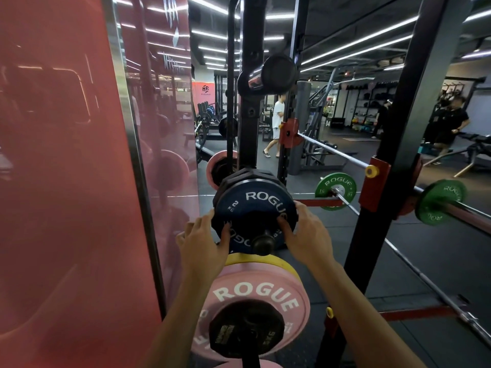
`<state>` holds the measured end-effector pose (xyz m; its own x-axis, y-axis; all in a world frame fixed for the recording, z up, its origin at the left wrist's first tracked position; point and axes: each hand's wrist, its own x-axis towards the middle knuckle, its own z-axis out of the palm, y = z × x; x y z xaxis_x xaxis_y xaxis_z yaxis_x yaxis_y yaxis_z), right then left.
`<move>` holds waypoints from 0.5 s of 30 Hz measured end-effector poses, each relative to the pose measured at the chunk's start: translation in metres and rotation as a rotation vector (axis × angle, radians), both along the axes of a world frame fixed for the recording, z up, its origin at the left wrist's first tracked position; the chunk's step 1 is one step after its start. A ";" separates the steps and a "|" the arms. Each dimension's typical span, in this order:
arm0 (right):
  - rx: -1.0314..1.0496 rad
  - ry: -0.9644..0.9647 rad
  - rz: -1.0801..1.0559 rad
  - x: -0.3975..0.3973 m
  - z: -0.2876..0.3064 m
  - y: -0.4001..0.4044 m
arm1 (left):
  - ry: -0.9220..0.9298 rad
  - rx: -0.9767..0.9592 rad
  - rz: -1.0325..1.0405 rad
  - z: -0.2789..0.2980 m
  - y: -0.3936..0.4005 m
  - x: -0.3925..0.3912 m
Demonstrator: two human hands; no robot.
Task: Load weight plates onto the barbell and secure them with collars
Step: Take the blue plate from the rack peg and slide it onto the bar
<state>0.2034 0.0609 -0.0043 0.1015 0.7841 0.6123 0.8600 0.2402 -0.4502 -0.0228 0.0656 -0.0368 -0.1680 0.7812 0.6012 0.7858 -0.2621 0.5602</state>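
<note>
**A:** Start with the hands. What have I got?

**B:** Both on the blue plate. Your left hand is curled round its left edge, thumb on the face and fingers hidden behind the rim. Your right hand takes the right edge the same way, thumb pressed on the face near the lettering.

**A:** So neither is open, and nothing else is held?

**B:** Right, one plate between the two. I'd say the grip on opposite edges is there to keep it square on the peg so it slides off without binding.

**A:** Is it free of the peg?

**B:** No. The peg's black end cap shows in front of the plate's lower face, so it hangs on storage. Black plates sit stacked just behind it on the same peg.

**A:** And below?

**B:** A pink plate with a yellow plate behind it and a small black plate in front, on a lower peg of the rack post. Stored by weight, I'd guess, light ones high.

**A:** Where does mine go?

**B:** To the barbell resting across the rack on your right. The near sleeve already carries a green plate; another green disc further back looks like its reflection in the mirror. I can't make out any collars.
</note>
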 end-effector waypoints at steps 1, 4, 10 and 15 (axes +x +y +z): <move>-0.009 0.009 0.009 0.000 0.000 0.000 | -0.005 -0.003 -0.008 0.001 -0.001 0.000; -0.028 0.023 0.021 0.000 0.001 -0.002 | -0.104 -0.003 -0.054 0.008 -0.007 0.001; -0.009 0.056 0.027 0.007 0.001 -0.018 | -0.278 0.079 -0.182 0.008 -0.020 -0.009; 0.042 0.053 0.045 0.012 -0.005 -0.037 | -0.235 0.123 -0.201 0.004 -0.042 -0.010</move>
